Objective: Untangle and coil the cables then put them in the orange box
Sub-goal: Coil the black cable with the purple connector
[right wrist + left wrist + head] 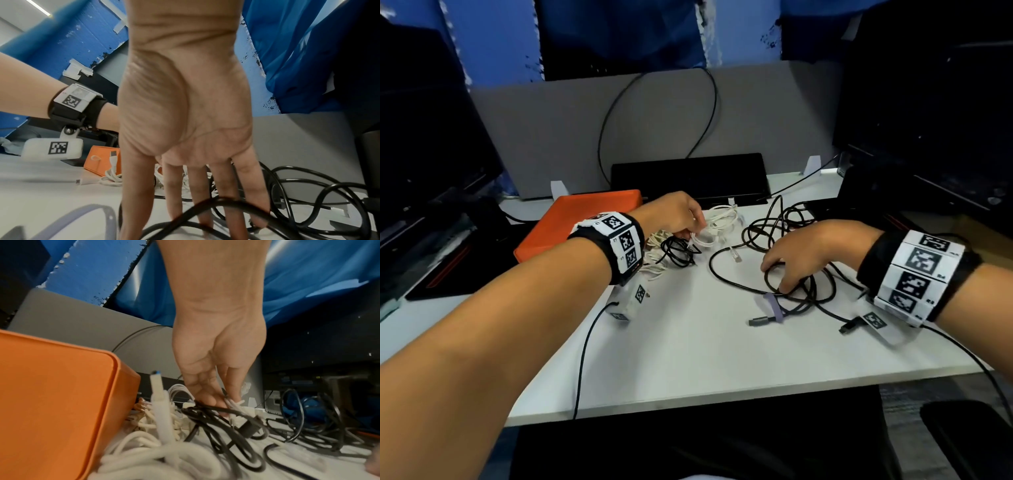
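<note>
An orange box (571, 222) stands at the back left of the white desk (688, 349). Right beside it lie tangled white cables (719, 219) and a small black cable bundle (678, 251). My left hand (693, 234) reaches down into them, and its fingers (211, 400) pinch a white cable strand (236, 407) just above the black bundle (222, 421). To the right sprawls a large black cable tangle (784, 222) with a purple strap (770, 305). My right hand (777, 274) presses on it with straight, spread fingers (230, 203), and a black loop (216, 201) crosses in front of them.
Dark monitors stand at the left (431, 137) and right (928, 102), with a black flat device (688, 174) at the back before a grey partition. A clear network plug (736, 255) lies between my hands. The wrist camera cables trail off the desk's front edge.
</note>
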